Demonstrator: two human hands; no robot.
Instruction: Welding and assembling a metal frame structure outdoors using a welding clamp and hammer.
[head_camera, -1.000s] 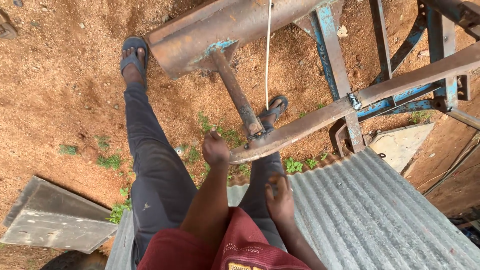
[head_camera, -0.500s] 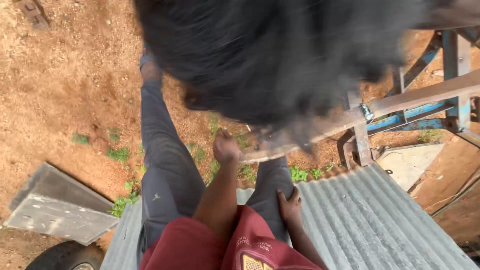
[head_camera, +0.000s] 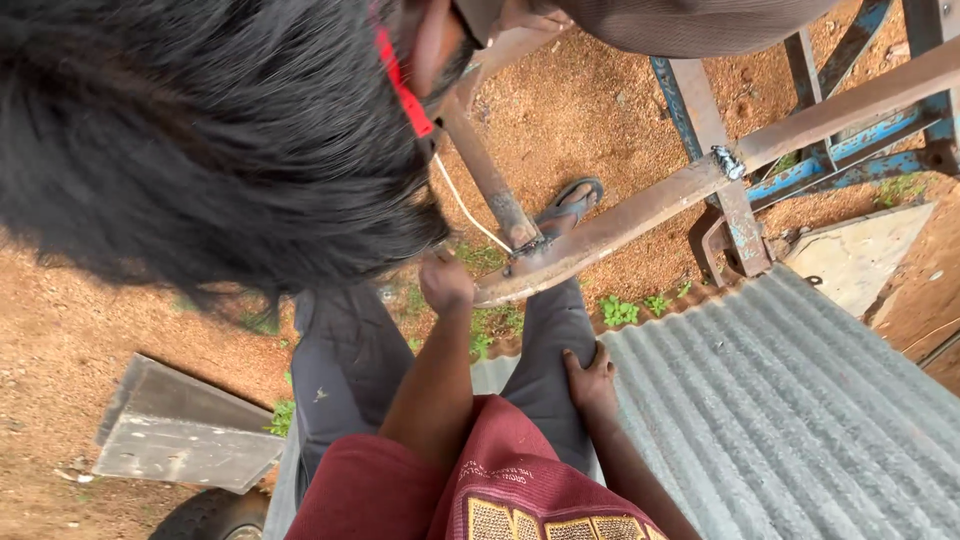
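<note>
1. No bins or boxes here; a corrugated sheet (head_camera: 790, 420) fills the 4 o'clock corner, its ridged edge beside the knee.
2. Left hand (head_camera: 446, 285) is fisted at the end of the rusty bar (head_camera: 610, 230), which slants toward 2 o'clock.
3. Right hand (head_camera: 590, 380) lies flat, fingers spread, on the grey trouser leg (head_camera: 545, 340).
4. Dark hair now crowds further over 10 o'clock than half a second ago.
5. Bare dirt at 8 o'clock, past the grey slab (head_camera: 180, 435).

A grey corrugated sheet (head_camera: 800, 420) lies at lower right, beside a pale flat slab (head_camera: 855, 260). A grey metal plate (head_camera: 175, 435) rests on the red soil (head_camera: 90, 330), with small green weeds (head_camera: 625, 310) nearby.
</note>
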